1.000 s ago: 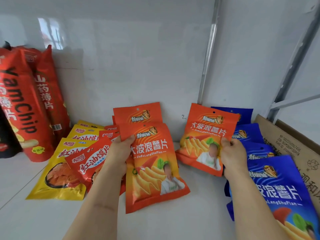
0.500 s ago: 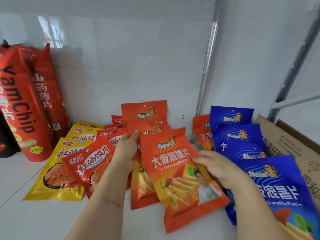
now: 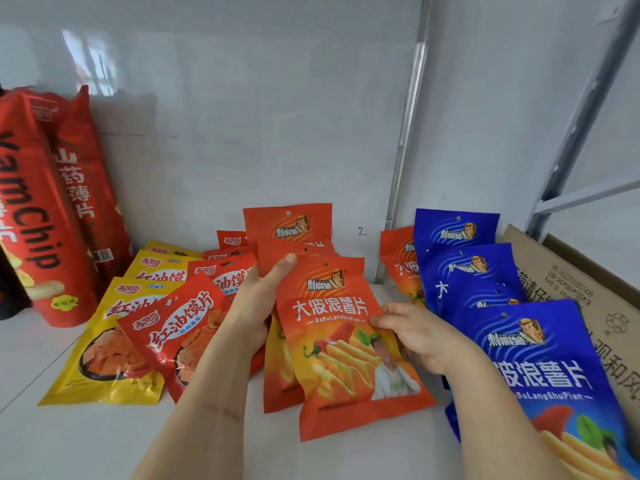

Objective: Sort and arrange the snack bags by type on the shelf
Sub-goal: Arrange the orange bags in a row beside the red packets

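An orange potato-chip bag (image 3: 343,344) lies on top of the orange stack (image 3: 287,226) at the middle of the white shelf. My right hand (image 3: 415,336) pinches its right edge. My left hand (image 3: 258,299) holds the left side of the stack, thumb on an orange bag beneath. One more orange bag (image 3: 398,261) lies behind the row of blue bags (image 3: 485,289) on the right. Red bags (image 3: 180,337) and yellow bags (image 3: 104,341) overlap on the left.
Tall red YamChip bags (image 3: 38,209) stand against the back wall at far left. A cardboard box (image 3: 581,292) sits at the right edge. A metal shelf post (image 3: 408,140) rises behind the bags. Bare shelf surface (image 3: 86,441) shows in front.
My right hand carried the orange bag from the right group leftward onto the orange stack and lowered it flatter. My left hand stayed on the stack's left side.
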Motion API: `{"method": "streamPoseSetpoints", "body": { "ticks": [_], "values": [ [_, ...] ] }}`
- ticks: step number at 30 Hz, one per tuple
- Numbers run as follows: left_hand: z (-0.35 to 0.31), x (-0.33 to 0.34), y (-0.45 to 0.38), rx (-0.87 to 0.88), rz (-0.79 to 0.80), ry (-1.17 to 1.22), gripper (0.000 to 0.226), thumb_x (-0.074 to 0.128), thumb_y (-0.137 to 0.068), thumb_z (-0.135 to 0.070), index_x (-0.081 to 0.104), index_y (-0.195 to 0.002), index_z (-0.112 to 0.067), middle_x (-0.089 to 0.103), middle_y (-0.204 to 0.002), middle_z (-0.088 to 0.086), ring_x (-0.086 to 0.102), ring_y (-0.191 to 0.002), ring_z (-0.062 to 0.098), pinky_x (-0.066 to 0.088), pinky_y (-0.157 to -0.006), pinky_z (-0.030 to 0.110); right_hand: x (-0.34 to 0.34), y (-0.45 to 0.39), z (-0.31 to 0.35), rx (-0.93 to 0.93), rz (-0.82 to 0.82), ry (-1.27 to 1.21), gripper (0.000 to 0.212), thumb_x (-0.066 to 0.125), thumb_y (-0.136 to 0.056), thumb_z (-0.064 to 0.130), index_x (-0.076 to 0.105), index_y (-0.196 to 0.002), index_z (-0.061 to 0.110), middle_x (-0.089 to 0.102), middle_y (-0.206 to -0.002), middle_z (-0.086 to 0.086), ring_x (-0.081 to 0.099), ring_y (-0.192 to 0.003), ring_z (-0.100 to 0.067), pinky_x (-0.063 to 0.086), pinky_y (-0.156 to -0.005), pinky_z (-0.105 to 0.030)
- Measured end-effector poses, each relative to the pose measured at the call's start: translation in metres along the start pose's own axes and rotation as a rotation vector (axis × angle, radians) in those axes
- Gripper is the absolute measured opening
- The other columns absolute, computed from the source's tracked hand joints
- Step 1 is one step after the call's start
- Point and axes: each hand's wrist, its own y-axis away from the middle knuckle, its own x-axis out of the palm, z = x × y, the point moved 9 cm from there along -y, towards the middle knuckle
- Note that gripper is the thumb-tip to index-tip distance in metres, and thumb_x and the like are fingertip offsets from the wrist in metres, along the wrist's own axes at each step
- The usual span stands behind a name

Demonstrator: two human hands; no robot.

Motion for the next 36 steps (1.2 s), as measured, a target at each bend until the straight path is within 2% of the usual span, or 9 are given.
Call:
{"method": "streamPoseSetpoints", "body": {
  "ticks": [6,10,14,16,19,23,26,29,36],
  "values": [
    [-0.001,0.005,-0.001,0.047,0.095,-0.015,0.112,0.093,-0.036,-0.063,0.049,-0.134,-0.028,0.075,-0.114,0.004,0.073,-0.101,0.028,0.058,-0.085,0.048,0.004,0.003,0.004,0.015,0.043,0.053,0.010,0.052,-0.102,0.013,0.059,-0.107,0.006,0.070,-0.067,-0.009,0.063,-0.048,-0.018,0.050,-0.048,-0.027],
    [0.002,0.004,-0.001,0.031,0.069,-0.052,0.072,0.086,-0.067,-0.039,0.054,-0.130,-0.023,0.075,-0.111,0.007,0.074,-0.096,0.031,0.058,-0.086,0.053,0.003,0.002,0.003,0.025,0.031,0.085,0.015,0.055,-0.100,0.014,0.063,-0.111,0.008,0.074,-0.083,-0.008,0.069,-0.057,-0.015,0.054,-0.055,-0.029],
    [0.010,-0.006,-0.005,-0.026,-0.046,-0.063,0.029,0.070,-0.092,-0.019,0.061,-0.120,-0.016,0.077,-0.101,0.013,0.075,-0.088,0.035,0.059,-0.081,0.055,-0.005,-0.001,0.007,-0.028,-0.053,0.164,0.022,0.062,-0.096,0.029,0.066,-0.113,0.017,0.078,-0.096,0.000,0.073,-0.086,-0.015,0.058,-0.083,-0.036],
    [0.012,-0.005,-0.006,-0.040,-0.057,-0.060,0.025,0.068,-0.093,-0.017,0.063,-0.117,-0.015,0.077,-0.100,0.014,0.075,-0.088,0.035,0.059,-0.082,0.055,-0.003,-0.001,0.013,-0.092,-0.070,0.132,0.029,0.065,-0.091,0.047,0.064,-0.113,0.028,0.077,-0.102,0.008,0.072,-0.094,-0.010,0.054,-0.082,-0.028],
    [0.014,0.005,-0.005,-0.054,-0.021,-0.058,0.019,0.068,-0.094,-0.018,0.065,-0.112,-0.015,0.077,-0.096,0.013,0.075,-0.086,0.034,0.060,-0.082,0.053,0.004,0.001,0.019,-0.180,-0.040,0.121,0.033,0.065,-0.080,0.061,0.052,-0.106,0.047,0.071,-0.110,0.014,0.068,-0.102,-0.007,0.054,-0.090,-0.029],
    [0.027,0.013,-0.007,-0.115,-0.023,-0.053,0.016,0.065,-0.095,-0.021,0.064,-0.110,-0.015,0.077,-0.095,0.015,0.075,-0.086,0.036,0.060,-0.081,0.053,-0.002,0.000,0.022,-0.249,-0.099,0.091,0.043,0.071,-0.081,0.053,0.047,-0.116,0.044,0.068,-0.108,0.016,0.068,-0.089,0.003,0.054,-0.070,-0.016],
    [0.038,0.010,-0.013,-0.135,-0.045,-0.151,0.023,0.065,-0.096,-0.025,0.062,-0.117,-0.015,0.077,-0.099,0.014,0.075,-0.087,0.035,0.059,-0.083,0.055,-0.004,-0.005,0.015,-0.228,-0.136,0.154,0.063,0.074,-0.075,0.058,0.050,-0.128,0.034,0.069,-0.117,0.009,0.069,-0.099,-0.006,0.055,-0.083,-0.024],
    [0.035,0.002,-0.019,-0.090,-0.086,-0.280,0.028,0.065,-0.095,-0.029,0.060,-0.120,-0.017,0.076,-0.103,0.010,0.076,-0.086,0.031,0.060,-0.082,0.053,-0.001,-0.008,0.018,-0.234,-0.153,0.218,0.035,0.071,-0.086,0.046,0.056,-0.115,0.032,0.070,-0.111,0.011,0.066,-0.096,-0.002,0.049,-0.073,-0.015],
    [0.024,-0.005,-0.028,-0.048,-0.153,-0.503,0.040,0.066,-0.094,-0.028,0.054,-0.129,-0.014,0.070,-0.113,0.009,0.071,-0.092,0.028,0.059,-0.084,0.046,0.009,-0.021,0.019,-0.216,-0.158,0.341,0.008,0.067,-0.092,0.042,0.061,-0.096,0.037,0.071,-0.107,0.012,0.066,-0.102,-0.012,0.050,-0.098,-0.036]
  ]
}}
